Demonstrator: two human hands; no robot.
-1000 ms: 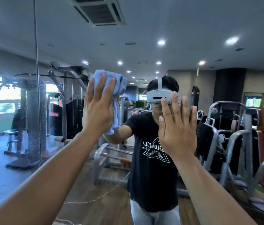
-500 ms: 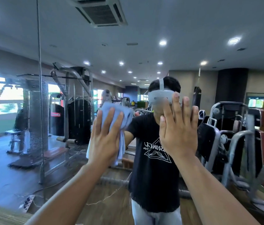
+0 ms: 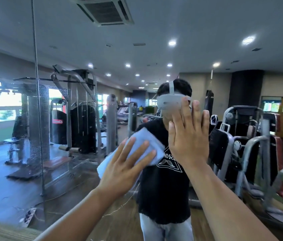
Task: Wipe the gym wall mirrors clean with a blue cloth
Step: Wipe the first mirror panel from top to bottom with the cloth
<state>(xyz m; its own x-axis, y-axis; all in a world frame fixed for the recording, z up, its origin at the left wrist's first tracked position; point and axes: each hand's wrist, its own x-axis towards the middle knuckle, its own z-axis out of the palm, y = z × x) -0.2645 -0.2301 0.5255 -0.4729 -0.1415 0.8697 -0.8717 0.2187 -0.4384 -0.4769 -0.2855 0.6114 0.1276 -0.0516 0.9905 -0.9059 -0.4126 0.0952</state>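
Observation:
The wall mirror (image 3: 206, 40) fills the view and reflects the gym and a person in a black T-shirt wearing a headset. My left hand (image 3: 126, 164) presses a folded blue cloth (image 3: 146, 141) flat against the glass at chest height, fingers spread and straight. My right hand (image 3: 188, 136) lies flat on the mirror just to the right of the cloth, fingers straight and pointing up, holding nothing. Part of the cloth is hidden under my left palm.
A vertical seam (image 3: 37, 94) between mirror panels runs down the left side. The left panel shows wet streaks and droplets (image 3: 38, 122). Reflected weight machines (image 3: 78, 115) stand left and right. A ledge (image 3: 1, 231) sits at the bottom left.
My left hand has swept the cloth downward and to the right across the glass, from head height to chest height. My right hand stays flat on the mirror in nearly the same spot.

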